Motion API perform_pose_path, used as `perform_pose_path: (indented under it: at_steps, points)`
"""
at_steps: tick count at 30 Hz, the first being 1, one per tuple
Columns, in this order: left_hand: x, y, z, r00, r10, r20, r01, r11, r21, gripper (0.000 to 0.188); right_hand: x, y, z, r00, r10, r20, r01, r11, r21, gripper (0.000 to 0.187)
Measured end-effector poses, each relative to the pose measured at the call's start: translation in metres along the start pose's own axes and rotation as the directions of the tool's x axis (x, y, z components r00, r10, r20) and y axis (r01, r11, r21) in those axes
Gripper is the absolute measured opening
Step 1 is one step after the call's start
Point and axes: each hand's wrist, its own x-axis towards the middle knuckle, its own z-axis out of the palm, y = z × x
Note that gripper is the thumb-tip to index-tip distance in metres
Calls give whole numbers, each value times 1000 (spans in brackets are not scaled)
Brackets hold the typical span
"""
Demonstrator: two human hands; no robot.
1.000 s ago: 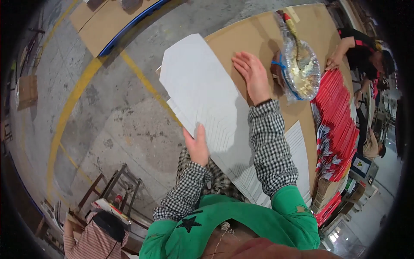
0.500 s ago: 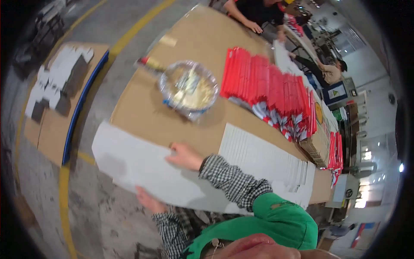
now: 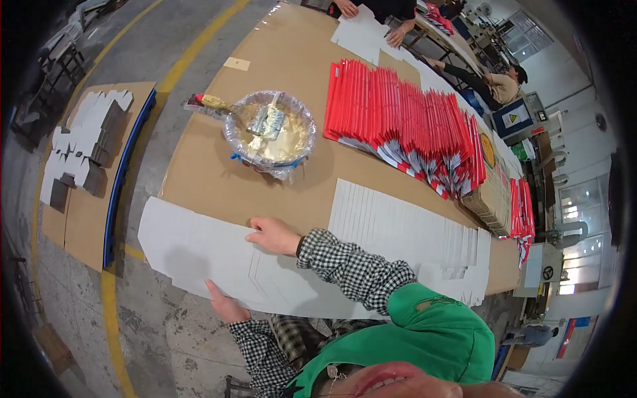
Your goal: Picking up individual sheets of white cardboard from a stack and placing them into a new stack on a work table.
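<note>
A long white cardboard sheet [image 3: 192, 229] lies across the near left of the table, with slanting crease lines near its middle. At its near edge, my left hand [image 3: 227, 308] grips it, thumb on top and the other fingers hidden underneath. My right hand [image 3: 273, 237] is closed on the sheet's far edge, thumb and forefinger close together. Just right of this hand, overlapping white sheets [image 3: 391, 222] lie fanned out in a row. Beyond my hands stands a plastic-lined bowl [image 3: 229, 132] of pale paste, with a brush [image 3: 265, 125] resting in it.
Red folded pieces [image 3: 398, 109] stand in a long row on the brown table covering [image 3: 206, 166], beside a carton [image 3: 490, 207]. Across the table, a co-worker's hands [image 3: 397, 34] handle white sheets. White cut pieces [image 3: 83, 142] lie on a blue-edged pallet [image 3: 129, 159] at the left.
My hands stay on the sheet's edges, nearly where they were. The view has shifted slightly. The co-worker across the table now has a white sheet raised between both hands.
</note>
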Motion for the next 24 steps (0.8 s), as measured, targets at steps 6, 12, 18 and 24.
perform_pose_path:
  at_steps: [6,12,18,24]
  points:
    - [0,0,-2,997,-31,66,39,993,-114,59,-3,-5,2,999,-26,-43,24,999,-37,31]
    - [-6,3,0,996,-79,47,85,986,-145,57,-4,-5,2,999,-33,17,35,989,-143,29]
    - [-7,4,4,997,-63,54,67,994,-87,58,-4,-12,-5,999,-12,47,21,982,-188,29]
    - [-13,4,7,997,-27,-72,23,998,-53,59,-1,-9,-12,993,61,96,-45,985,-168,34]
